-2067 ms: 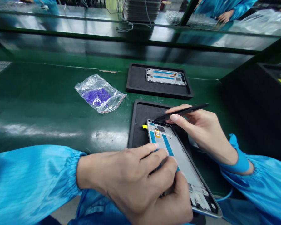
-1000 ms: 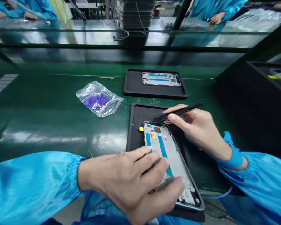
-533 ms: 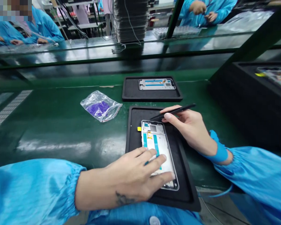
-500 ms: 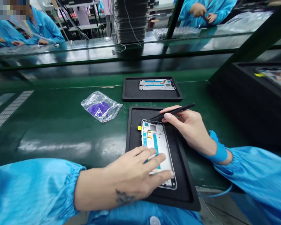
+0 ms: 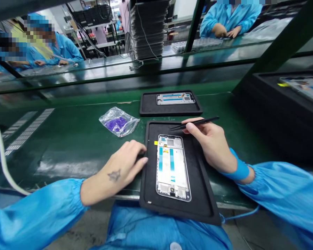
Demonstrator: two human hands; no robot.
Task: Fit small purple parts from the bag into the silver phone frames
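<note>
A phone frame (image 5: 172,168) with blue strips lies flat in a black tray (image 5: 200,194) at the near edge of the green belt. My left hand (image 5: 125,163) rests on the belt with curled fingers touching the tray's left rim and holds nothing that I can see. My right hand (image 5: 211,140) rests on the tray's far right corner, pinching black tweezers (image 5: 195,123) whose tips hover just beyond the frame's top end. A small yellow tab (image 5: 155,142) sticks out at the frame's top left.
A second black tray (image 5: 146,107) with another phone frame (image 5: 175,98) sits farther back. A clear bag of purple bits (image 5: 118,121) lies left of it. A dark stack (image 5: 281,114) stands at right. Other people in blue work beyond the far rail.
My left hand has let go of the phone frame and moved left to the tray's rim. The frame now lies flat and uncovered. The view has tilted upward.
</note>
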